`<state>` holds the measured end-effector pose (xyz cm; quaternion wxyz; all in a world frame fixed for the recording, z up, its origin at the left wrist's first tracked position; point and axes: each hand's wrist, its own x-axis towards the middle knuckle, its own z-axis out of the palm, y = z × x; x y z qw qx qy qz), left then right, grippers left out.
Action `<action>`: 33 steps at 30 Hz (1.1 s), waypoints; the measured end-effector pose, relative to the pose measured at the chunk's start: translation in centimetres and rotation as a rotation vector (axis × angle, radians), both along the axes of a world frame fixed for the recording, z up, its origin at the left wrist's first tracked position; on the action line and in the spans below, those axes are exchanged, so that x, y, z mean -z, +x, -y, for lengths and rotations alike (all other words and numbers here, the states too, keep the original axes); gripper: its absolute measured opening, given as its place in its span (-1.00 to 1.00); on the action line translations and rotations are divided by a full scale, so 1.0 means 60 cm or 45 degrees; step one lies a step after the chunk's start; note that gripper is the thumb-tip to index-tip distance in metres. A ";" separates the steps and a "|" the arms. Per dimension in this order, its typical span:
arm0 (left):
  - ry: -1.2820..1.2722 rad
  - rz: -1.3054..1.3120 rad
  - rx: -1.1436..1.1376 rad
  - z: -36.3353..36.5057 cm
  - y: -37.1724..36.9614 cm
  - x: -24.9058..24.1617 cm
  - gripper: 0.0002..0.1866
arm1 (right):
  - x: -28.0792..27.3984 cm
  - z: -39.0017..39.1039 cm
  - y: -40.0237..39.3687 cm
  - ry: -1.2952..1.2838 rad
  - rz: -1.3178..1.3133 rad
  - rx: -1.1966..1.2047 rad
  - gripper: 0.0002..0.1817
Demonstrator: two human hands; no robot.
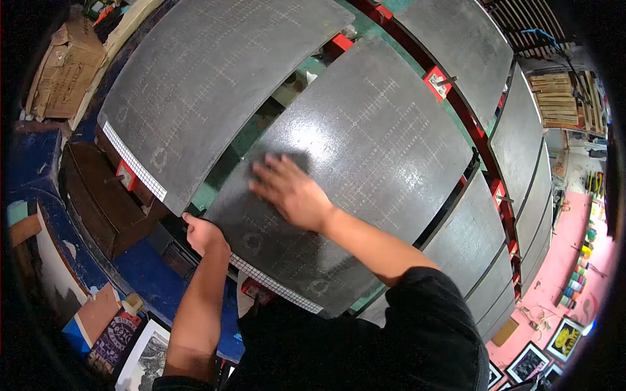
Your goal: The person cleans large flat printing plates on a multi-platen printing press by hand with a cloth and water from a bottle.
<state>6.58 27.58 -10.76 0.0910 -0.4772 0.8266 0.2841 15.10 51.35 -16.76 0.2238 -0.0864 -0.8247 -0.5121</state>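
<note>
Right hand (290, 195) – open, fingers spread, palm down over the middle grey board (391, 163), blurred, holding nothing. Left hand (205, 234) curled at the board's 8 o'clock corner, grip unclear. Gridded strip (277, 281) along the 7 o'clock edge. More grey boards (456, 45) around – cardboard box (65, 75) at 10, pink floor (554, 260) at 4.

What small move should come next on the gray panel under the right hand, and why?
Probably a light, flat sweep of the right hand over the gray panel toward its gridded strip: the fingers are spread and blurred, as if moving, and the left hand sits by the corner, outside that path.
</note>
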 end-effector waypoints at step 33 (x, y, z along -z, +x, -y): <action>-0.038 -0.003 0.082 -0.003 0.002 0.004 -0.06 | -0.050 -0.436 0.172 -1.516 -0.721 0.400 -0.56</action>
